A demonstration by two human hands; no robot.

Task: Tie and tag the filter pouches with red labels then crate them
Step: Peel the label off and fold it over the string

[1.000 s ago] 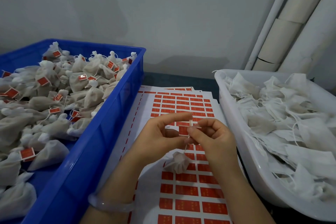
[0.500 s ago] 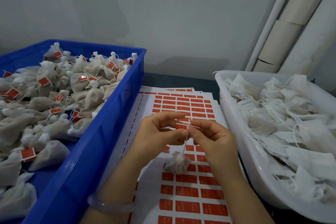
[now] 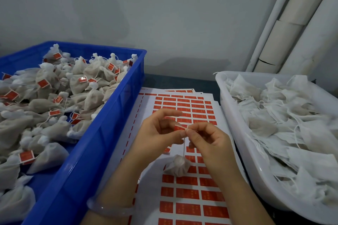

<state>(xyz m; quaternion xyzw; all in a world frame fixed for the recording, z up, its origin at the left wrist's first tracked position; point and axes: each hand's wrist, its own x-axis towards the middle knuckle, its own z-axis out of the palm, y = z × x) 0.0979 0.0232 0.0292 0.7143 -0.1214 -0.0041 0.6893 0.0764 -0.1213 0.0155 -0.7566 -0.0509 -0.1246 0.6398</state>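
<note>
Pinching a red label (image 3: pixel 178 127), left hand (image 3: pixel 157 133) meets right hand (image 3: pixel 210 140) pinching thin string (image 3: pixel 183 146) above a puckered pouch (image 3: pixel 178 167).

Left hand (image 3: pixel 157 130) pinching, right hand (image 3: pixel 207 139) pinching, fingertips meeting

Red labels (image 3: pixel 186 193) carry print too small and blurred; nothing legible.

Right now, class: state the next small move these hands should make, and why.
Probably press the label shut over the string: left hand and right hand pinch it at the string's top, and the pouch hangs below, not yet in the crate.
</note>
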